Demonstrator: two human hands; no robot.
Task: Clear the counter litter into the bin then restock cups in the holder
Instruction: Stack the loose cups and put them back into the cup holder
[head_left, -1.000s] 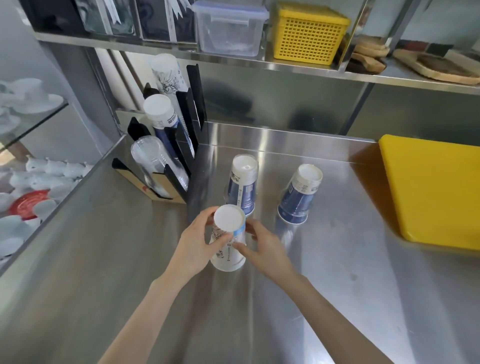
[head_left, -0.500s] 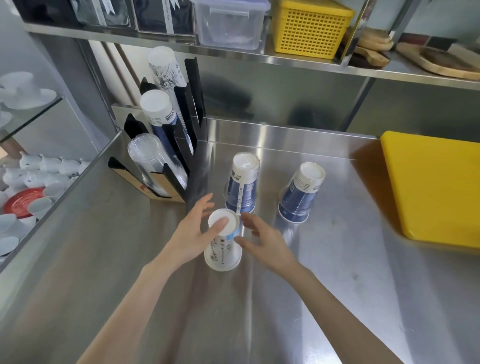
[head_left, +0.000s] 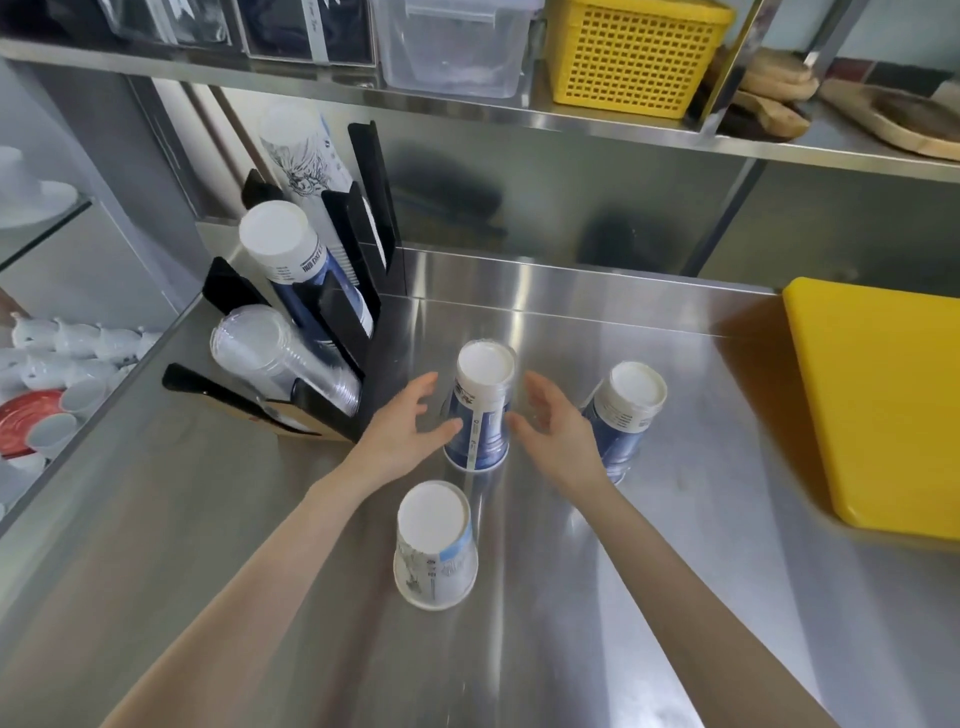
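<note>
Three upside-down cup stacks stand on the steel counter (head_left: 519, 649). A white stack (head_left: 435, 548) is nearest me. A blue stack (head_left: 480, 410) stands in the middle, and another blue stack (head_left: 621, 410) is to its right. My left hand (head_left: 402, 431) and my right hand (head_left: 553, 428) flank the middle blue stack, fingers spread; only the left thumb seems to touch it. The black cup holder (head_left: 332, 312) at the back left leans with a white printed stack, a blue stack and a clear plastic stack (head_left: 280, 358) in its slots.
A yellow cutting board (head_left: 878, 405) lies at the right edge. The shelf above carries a yellow basket (head_left: 634, 52), a clear box (head_left: 457, 47) and wooden boards (head_left: 893, 114). White crockery (head_left: 62, 353) sits lower left, beyond the counter's edge.
Both hands let go of the white stack and moved forward to either side of the middle blue stack. The white stack stays standing on the counter.
</note>
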